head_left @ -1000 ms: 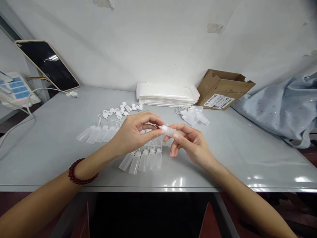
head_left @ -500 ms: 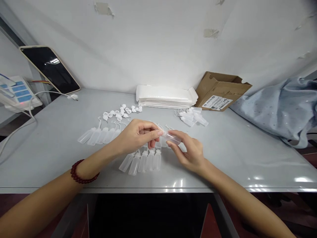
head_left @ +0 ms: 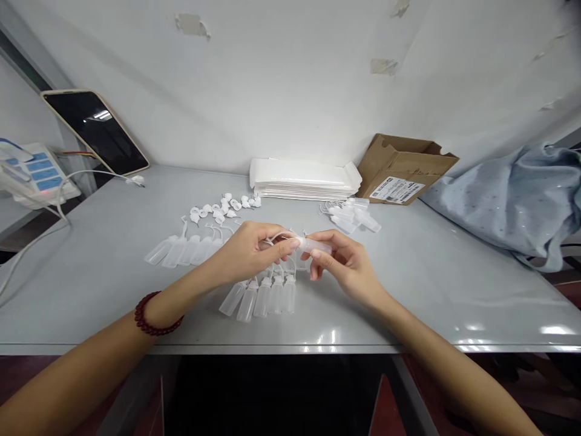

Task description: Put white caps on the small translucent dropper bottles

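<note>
A small translucent bottle (head_left: 316, 246) lies almost level between my two hands above the table. My left hand (head_left: 261, 245) pinches its white neck end, where a thin strap and a fine needle-like tip show. Around the bottle's body my right hand (head_left: 345, 261) is closed with thumb and fingers. Below my hands several bottles with looped straps (head_left: 263, 298) lie in a row. Another row of bottles (head_left: 188, 249) is left of my left hand, partly hidden by it. Small white caps with thin tips (head_left: 220, 212) lie in a loose group behind them.
Flat white packets (head_left: 304, 177) are stacked against the wall, beside an open cardboard box (head_left: 403, 169). More bottles (head_left: 351, 215) lie before them. A phone (head_left: 97, 130), a power strip (head_left: 43, 175) and a cable are at the left; light blue cloth (head_left: 512, 203) is at the right.
My right hand has shifted its fingers along the bottle, the thumb now nearer the neck. The bottle has turned closer to level. The strap now shows above my left fingers.
</note>
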Available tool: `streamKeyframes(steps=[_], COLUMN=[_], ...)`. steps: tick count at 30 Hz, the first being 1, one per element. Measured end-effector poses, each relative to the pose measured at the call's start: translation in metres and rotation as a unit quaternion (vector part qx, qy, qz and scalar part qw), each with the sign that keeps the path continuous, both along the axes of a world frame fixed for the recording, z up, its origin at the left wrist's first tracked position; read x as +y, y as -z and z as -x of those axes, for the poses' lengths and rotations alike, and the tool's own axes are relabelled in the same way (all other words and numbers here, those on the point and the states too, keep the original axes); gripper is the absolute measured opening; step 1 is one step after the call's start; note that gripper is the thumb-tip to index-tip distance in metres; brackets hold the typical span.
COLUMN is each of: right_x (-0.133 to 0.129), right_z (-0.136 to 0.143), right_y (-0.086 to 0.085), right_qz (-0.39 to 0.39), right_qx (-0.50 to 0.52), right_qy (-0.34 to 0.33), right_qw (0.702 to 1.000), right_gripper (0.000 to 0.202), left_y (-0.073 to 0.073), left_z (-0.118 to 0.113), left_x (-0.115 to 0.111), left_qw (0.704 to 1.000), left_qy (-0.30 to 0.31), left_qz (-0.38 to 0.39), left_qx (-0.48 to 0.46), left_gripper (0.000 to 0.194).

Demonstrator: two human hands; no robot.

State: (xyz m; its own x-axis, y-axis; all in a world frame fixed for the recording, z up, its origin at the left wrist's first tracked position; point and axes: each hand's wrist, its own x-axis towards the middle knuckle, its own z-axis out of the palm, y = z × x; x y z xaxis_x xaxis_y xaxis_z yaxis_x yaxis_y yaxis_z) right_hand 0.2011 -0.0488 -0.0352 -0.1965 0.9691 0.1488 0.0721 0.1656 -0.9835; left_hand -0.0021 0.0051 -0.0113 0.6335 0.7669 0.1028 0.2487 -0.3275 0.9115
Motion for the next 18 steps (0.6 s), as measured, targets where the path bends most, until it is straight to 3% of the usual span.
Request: streamKeyframes(steps=[3,5,8,11,14,18], right_x=[-0.006,-0.008,-0.007,-0.003,0.002,0.007], right_z=[0.004,0.004,0.002,-0.001,-0.003,-0.005], right_y=[0.005,0.006,0.002,-0.004,-0.007,-0.007], right_qz=[-0.146,-0.163,-0.066,0.068,0.181,0.299], right_qx=[-0.124,-0.158,-0.119,0.006,0.108,0.167], right_qy=[0.078,0.077,0.032,-0.041,-0.095,-0.125], right_qw=[0.978,0.971,0.99,0.997,0.973,0.931], right_gripper=[0.022,0.022,0.024,0.024,0.021,0.023], left_y=[0.0,0.0,-0.001,-0.003,-0.004,0.0], left_z=[0.001,0.002,0.003,0.002,0.001,0.0], left_x=[0.002,0.003,0.002,-0.001,-0.004,-0.005], left_qw=[0.999,0.998,0.997,0.997,0.998,0.991], left_qy=[0.014,0.031,0.045,0.054,0.047,0.041], left_qz=[0.033,0.049,0.063,0.054,-0.006,-0.119], left_qx=[0.017,0.014,0.006,0.012,0.031,0.034], left_gripper=[0.031,0.03,0.025,0.024,0.024,0.022])
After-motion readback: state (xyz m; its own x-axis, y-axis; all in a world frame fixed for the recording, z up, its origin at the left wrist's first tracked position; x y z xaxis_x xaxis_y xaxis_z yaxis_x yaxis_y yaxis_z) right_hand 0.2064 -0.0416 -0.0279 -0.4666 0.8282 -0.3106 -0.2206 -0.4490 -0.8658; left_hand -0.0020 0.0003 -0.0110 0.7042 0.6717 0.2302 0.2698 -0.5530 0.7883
